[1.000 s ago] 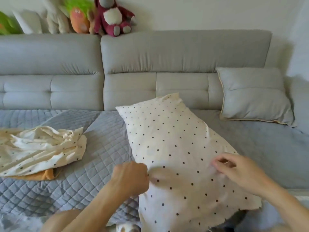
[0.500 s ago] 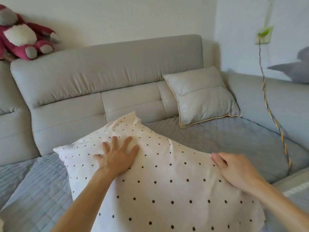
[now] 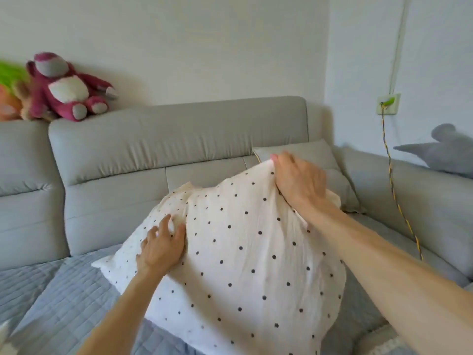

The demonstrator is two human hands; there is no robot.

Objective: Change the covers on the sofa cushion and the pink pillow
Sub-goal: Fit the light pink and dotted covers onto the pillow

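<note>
**A:** where's the polka-dot pillow [image 3: 245,252] sitting rn?

**B:** mid-seat on the grey sofa [image 3: 179,139], leaning toward the backrest. The right hand [image 3: 298,179] is pinching its top corner, lifting the fabric. The left hand [image 3: 161,248] is pressing into its left side, fingers spread and a bit bent. A grey cushion [image 3: 340,185] is sitting in the sofa's corner behind it.

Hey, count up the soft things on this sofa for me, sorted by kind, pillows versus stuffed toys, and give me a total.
Pillows: 2, the polka-dot pillow held by the left hand and right hand, and the grey cushion behind it.
Stuffed toys: 3 at least, the magenta bear, a blurred green and orange toy at the frame edge, and the grey plush.
Total: 5.
</note>
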